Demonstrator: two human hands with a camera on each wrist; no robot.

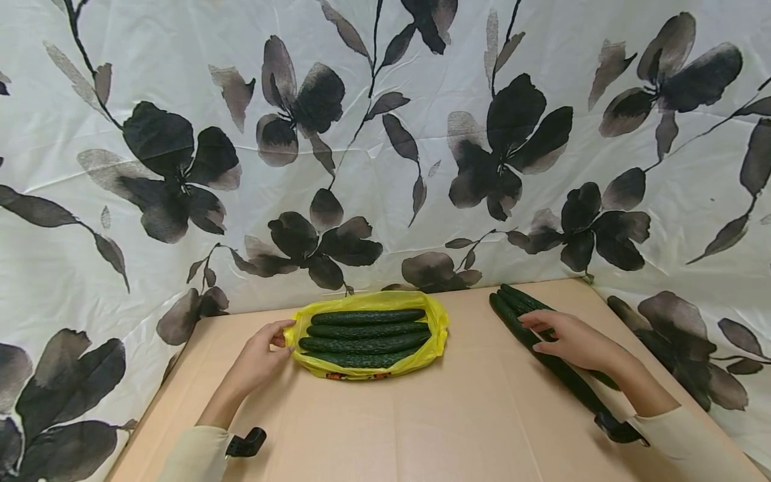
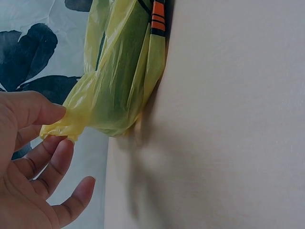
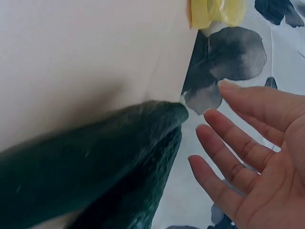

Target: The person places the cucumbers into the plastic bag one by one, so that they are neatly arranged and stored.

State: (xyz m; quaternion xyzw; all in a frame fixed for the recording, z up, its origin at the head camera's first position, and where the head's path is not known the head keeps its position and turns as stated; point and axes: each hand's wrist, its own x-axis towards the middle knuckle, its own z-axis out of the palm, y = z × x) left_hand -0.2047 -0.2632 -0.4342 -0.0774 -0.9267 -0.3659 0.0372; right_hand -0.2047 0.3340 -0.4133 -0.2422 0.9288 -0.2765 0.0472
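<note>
A yellow plastic bag (image 1: 442, 323) lies on the table, its mouth spread around several dark green cucumbers (image 1: 369, 329) stacked side by side. At its left end my left hand (image 1: 259, 356) pinches the gathered plastic between thumb and fingers. The left wrist view shows this bag end (image 2: 116, 90) drawn toward the hand (image 2: 28, 167). On the right, two long cucumbers (image 1: 566, 379) lie together at a slant. Over them hovers my right hand (image 1: 579, 345), fingers extended. In the right wrist view a gap separates the hand (image 3: 259, 160) from the cucumber tips (image 3: 167, 114).
The tan table (image 1: 385, 428) ends at the back against a white cloth (image 1: 409, 201) with dark printed flowers. Bare tabletop lies between the bag and the two cucumbers. A black wrist camera (image 1: 247, 443) sits on the left wrist, another (image 1: 619, 430) on the right.
</note>
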